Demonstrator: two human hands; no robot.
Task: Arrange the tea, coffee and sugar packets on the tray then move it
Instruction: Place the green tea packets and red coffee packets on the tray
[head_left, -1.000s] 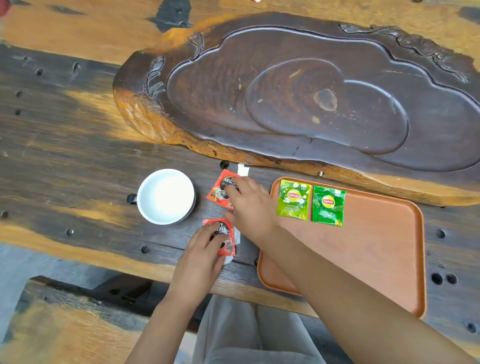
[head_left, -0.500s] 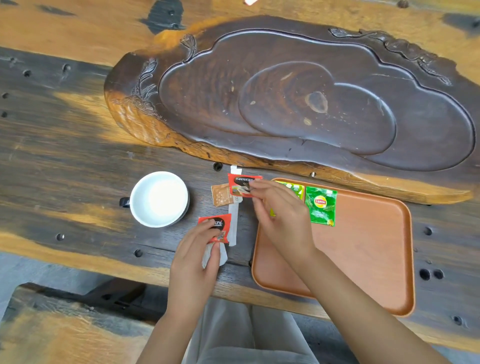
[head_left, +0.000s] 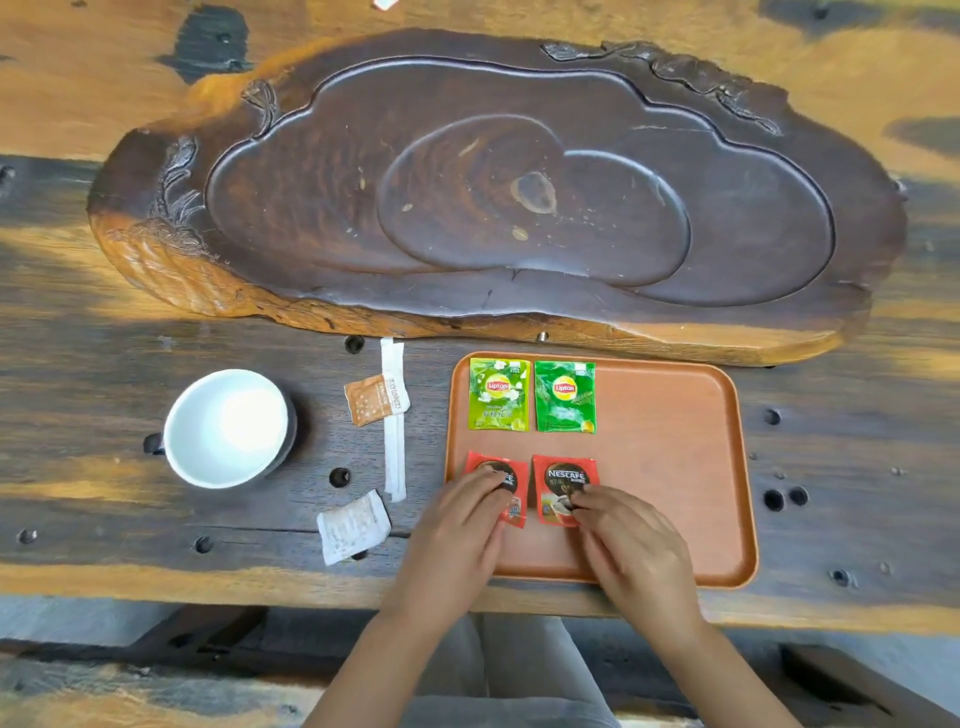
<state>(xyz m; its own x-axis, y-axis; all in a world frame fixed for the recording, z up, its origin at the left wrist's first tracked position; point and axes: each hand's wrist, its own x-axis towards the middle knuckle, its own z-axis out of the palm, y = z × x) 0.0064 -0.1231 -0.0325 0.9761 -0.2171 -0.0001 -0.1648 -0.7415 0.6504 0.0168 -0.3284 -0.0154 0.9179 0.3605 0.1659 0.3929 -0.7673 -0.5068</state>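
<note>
Your left hand (head_left: 457, 540) and right hand (head_left: 631, 545) press loosely spread fingertips flat on two red coffee packets (head_left: 563, 488) on the orange tray (head_left: 675, 467); two green tea packets (head_left: 530, 395) lie just beyond your fingers, sugar packets (head_left: 369, 399) off-tray to their left.

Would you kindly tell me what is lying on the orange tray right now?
On the orange rectangular tray: two green tea packets and two red coffee packets. The hands cover the coffee packets' near ends.
</note>
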